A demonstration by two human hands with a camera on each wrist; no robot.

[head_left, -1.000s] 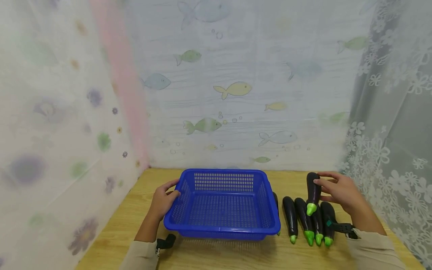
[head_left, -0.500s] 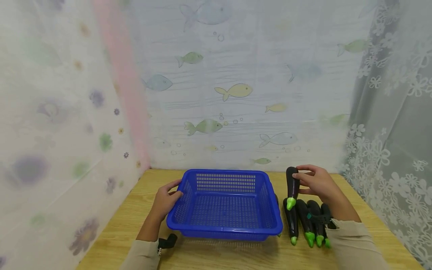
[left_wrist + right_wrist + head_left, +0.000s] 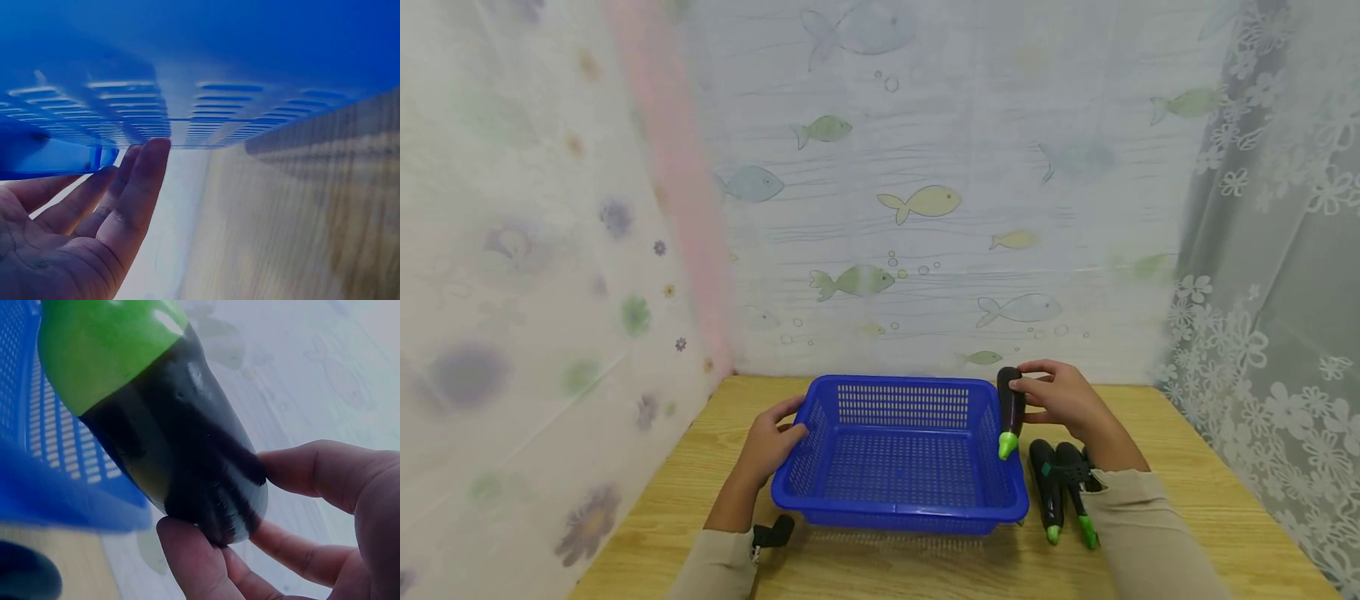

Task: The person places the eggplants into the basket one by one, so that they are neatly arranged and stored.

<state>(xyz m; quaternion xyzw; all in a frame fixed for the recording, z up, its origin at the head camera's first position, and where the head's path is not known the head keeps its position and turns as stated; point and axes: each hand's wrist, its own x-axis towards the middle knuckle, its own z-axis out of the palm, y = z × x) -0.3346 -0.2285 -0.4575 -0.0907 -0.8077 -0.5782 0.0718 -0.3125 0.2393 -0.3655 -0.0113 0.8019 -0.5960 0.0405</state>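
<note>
My right hand (image 3: 1037, 396) pinches the dark end of a purple eggplant (image 3: 1011, 408) with a green tip. The eggplant hangs tip down over the right rim of the blue mesh basket (image 3: 898, 512). In the right wrist view the eggplant (image 3: 169, 444) fills the frame, held between thumb and fingers of my right hand (image 3: 228, 503), with the basket (image 3: 37, 487) behind it. My left hand (image 3: 771, 442) rests on the basket's left rim. The left wrist view shows the left hand's fingers (image 3: 134, 187) straight against the underside of that rim (image 3: 219, 62).
More eggplants (image 3: 1047, 487) lie in a row on the wooden table (image 3: 1210, 508) right of the basket, partly hidden by my right forearm. Patterned curtains wall in the table at the left, back and right. The basket holds nothing.
My right hand has lifted one eggplant off the row and carried it left, from over the row to the basket's right rim. The left hand has stayed on the basket.
</note>
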